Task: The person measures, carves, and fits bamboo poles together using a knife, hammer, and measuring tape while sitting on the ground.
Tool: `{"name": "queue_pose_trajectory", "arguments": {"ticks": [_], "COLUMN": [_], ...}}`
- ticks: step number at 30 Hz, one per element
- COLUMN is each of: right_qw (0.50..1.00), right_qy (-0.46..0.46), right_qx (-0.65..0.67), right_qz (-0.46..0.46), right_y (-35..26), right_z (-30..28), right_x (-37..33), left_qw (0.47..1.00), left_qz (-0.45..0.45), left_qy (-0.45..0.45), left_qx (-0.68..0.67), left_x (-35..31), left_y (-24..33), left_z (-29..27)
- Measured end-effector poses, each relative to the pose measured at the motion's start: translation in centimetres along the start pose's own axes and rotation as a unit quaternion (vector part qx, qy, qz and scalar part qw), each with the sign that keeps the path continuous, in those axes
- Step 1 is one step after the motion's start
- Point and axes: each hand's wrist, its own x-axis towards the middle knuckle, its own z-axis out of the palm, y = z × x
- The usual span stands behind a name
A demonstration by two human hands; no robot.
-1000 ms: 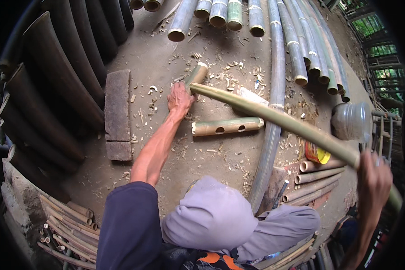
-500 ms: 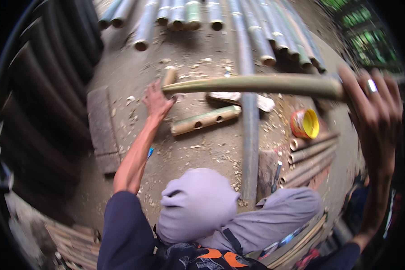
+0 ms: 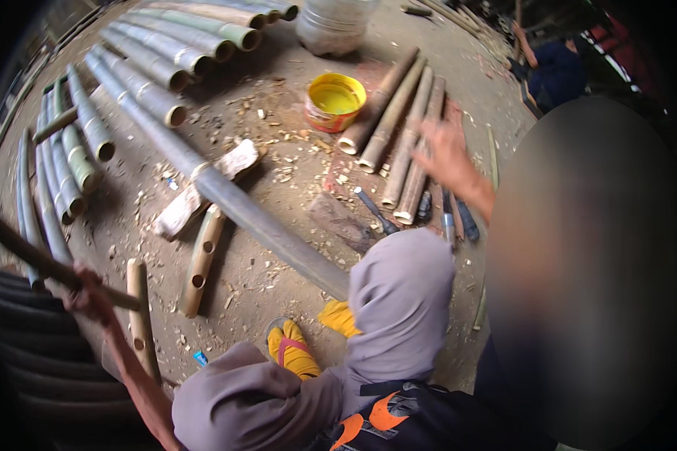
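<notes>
My left hand (image 3: 90, 297) is closed round a bamboo pole (image 3: 45, 263) that runs in from the left edge. The pole's near end lies beside an upright-looking short bamboo piece with a hole (image 3: 139, 323). Stretched out over several cut bamboo tubes (image 3: 406, 143), my right hand (image 3: 447, 158) has its fingers apart and slightly blurred; nothing shows in it, and contact with the tubes cannot be judged. A bamboo section with holes (image 3: 201, 263) lies between my hands. Near my right hand are dark-handled tools (image 3: 447, 225) and a chisel-like tool (image 3: 376, 210).
A long bamboo pole (image 3: 271, 237) crosses the ground over a pale wood block (image 3: 180, 210). Bamboo poles (image 3: 158, 56) lie in rows at the far left. A yellow tub (image 3: 337, 101) and a clear plastic jug (image 3: 335, 26) stand beyond. Another person (image 3: 557, 71) sits far right.
The view has swung to the right. The bamboo I held stretched between both hands is now at the left in my left hand; my right hand has let go and reaches over the cut tubes.
</notes>
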Motion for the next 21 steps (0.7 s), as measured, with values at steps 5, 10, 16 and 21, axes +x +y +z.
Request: {"name": "queue_pose_trajectory", "arguments": {"ticks": [5,10,16,21], "right_qw": [0.894,0.924,0.945,0.930], "right_qy": [-0.253,-0.047,-0.047,-0.168], "right_qx": [0.261,0.279,0.225,0.255], "right_qz": [0.262,0.258,0.234,0.205], "right_y": [-2.2,-5.3,-2.1,0.2], "right_z": [11.3,16.0,23.1,22.9], "right_x": [-17.1,-18.6,-16.1,-15.2], "left_qw": [0.965,0.909,0.922,0.900], "left_qz": [-0.095,-0.124,-0.074,-0.040], "left_qy": [-0.029,-0.083,-0.072,-0.065], "left_qx": [-0.243,-0.390,-0.374,-0.430], "left_x": [-0.6,-2.0,-4.4,-6.1], "left_y": [10.6,14.8,20.0,21.8], "left_z": [-1.0,0.3,4.7,6.7]}}
